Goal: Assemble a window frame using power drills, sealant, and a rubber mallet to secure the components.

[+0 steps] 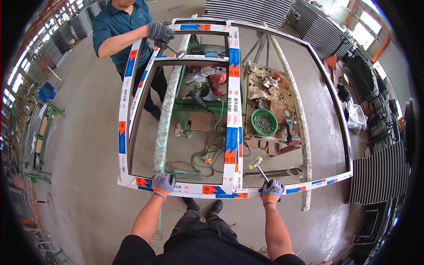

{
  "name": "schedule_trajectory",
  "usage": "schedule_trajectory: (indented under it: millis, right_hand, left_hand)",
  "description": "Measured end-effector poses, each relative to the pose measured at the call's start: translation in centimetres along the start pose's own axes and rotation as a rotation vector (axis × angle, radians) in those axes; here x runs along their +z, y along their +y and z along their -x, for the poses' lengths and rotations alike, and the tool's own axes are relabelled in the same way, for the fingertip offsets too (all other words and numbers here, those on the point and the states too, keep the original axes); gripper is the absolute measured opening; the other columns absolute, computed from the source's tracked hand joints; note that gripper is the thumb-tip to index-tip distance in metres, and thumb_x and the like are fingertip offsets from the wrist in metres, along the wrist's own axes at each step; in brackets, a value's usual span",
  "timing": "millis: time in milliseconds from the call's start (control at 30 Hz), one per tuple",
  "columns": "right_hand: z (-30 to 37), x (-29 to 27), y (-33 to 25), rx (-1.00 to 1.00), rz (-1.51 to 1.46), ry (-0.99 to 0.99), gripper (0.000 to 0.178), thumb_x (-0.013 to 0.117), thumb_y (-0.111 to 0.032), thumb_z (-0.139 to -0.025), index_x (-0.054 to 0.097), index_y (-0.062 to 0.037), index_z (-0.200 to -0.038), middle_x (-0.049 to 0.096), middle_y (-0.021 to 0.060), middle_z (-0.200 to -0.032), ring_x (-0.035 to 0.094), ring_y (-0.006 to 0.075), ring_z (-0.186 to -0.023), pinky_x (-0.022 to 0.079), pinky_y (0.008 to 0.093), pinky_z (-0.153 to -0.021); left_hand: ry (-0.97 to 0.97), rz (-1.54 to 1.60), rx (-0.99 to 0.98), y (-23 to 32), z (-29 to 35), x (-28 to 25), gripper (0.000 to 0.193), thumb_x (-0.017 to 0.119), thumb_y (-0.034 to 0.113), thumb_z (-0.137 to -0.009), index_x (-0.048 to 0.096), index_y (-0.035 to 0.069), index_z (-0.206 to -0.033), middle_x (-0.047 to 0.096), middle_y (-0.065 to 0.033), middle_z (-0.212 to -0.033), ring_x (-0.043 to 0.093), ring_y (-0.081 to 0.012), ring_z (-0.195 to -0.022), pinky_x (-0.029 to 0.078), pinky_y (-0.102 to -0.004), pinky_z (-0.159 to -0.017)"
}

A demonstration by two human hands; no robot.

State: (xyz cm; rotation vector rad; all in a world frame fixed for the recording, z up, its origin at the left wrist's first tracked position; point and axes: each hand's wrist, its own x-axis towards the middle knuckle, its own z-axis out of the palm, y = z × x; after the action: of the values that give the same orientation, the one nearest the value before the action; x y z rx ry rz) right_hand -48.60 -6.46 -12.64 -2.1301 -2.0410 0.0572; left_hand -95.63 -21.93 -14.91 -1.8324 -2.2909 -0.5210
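Observation:
A large window frame (pixel 185 189), wrapped in white protective film with blue and orange prints, lies flat across stands in front of me. My left hand (pixel 164 183), in a grey and orange glove, is closed over its near rail, left of the middle. My right hand (pixel 272 191), gloved alike, grips a mallet (pixel 255 163) by its handle just above the same rail. The mallet's pale yellow head points up and left, over the frame's right opening. A smaller inner sash (pixel 234 110) sits in the left part of the frame.
Across the frame at far left, a co-worker (pixel 119 28) in grey gloves holds a hammer (pixel 181 54). Long support bars (pixel 164 128) run beneath. A green bowl of screws (pixel 263 122), a cordless grinder (pixel 289 126) and a black drill (pixel 198 96) lie below. Cables (pixel 207 154) trail underneath.

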Motion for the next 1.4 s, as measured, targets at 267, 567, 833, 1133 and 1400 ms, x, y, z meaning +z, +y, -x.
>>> schedule_trajectory:
  millis: [267,567,833,1133,1400]
  right_hand:
    - [0.09,-0.24,-0.14,-0.009,0.008,0.010,0.019,0.068,-0.028,-0.083,0.060,-0.0111,-0.078,0.064,0.0091,-0.080,0.060,0.0305,-0.087,0.039,0.0419,-0.091]
    - [0.12,-0.02,-0.21,-0.021,-0.010,0.053,0.019,0.069,-0.027,-0.082,0.059,-0.0110,-0.077,0.063,0.0093,-0.079,0.060,0.0307,-0.086,0.040,0.0419,-0.091]
    - [0.08,-0.01,-0.20,-0.023,0.000,0.046,0.019,0.069,-0.027,-0.083,0.060,-0.0108,-0.078,0.063,0.0100,-0.080,0.060,0.0310,-0.087,0.040,0.0418,-0.090]
    - [0.15,-0.12,-0.16,-0.018,0.006,0.039,0.018,0.068,-0.027,-0.083,0.060,-0.0107,-0.079,0.064,0.0102,-0.081,0.060,0.0312,-0.088,0.040,0.0417,-0.090]
    - [0.14,-0.20,-0.27,-0.007,0.000,0.029,0.018,0.068,-0.026,-0.082,0.061,-0.0106,-0.078,0.064,0.0100,-0.082,0.060,0.0309,-0.089,0.040,0.0420,-0.091]
  left_hand:
    - [-0.024,0.006,0.021,-0.14,0.06,-0.04,0.025,0.065,0.031,-0.082,0.065,0.008,-0.072,0.065,-0.0112,-0.073,0.063,-0.0315,-0.070,0.051,-0.0440,-0.066]
    - [-0.085,0.020,-0.005,-0.31,0.18,0.04,0.026,0.064,0.032,-0.082,0.067,0.007,-0.079,0.068,-0.0117,-0.078,0.065,-0.0314,-0.075,0.051,-0.0439,-0.071]
    - [-0.144,0.023,-0.039,-0.33,0.17,0.25,0.027,0.063,0.034,-0.082,0.068,0.007,-0.082,0.068,-0.0125,-0.081,0.065,-0.0325,-0.078,0.051,-0.0441,-0.074]
    - [-0.119,0.032,-0.037,-0.34,0.39,0.40,0.028,0.064,0.033,-0.081,0.068,0.005,-0.083,0.069,-0.0132,-0.083,0.066,-0.0332,-0.079,0.052,-0.0445,-0.077]
    - [-0.115,0.019,-0.033,-0.48,0.47,0.65,0.028,0.064,0.033,-0.081,0.069,0.005,-0.085,0.070,-0.0133,-0.085,0.066,-0.0324,-0.080,0.052,-0.0438,-0.077]
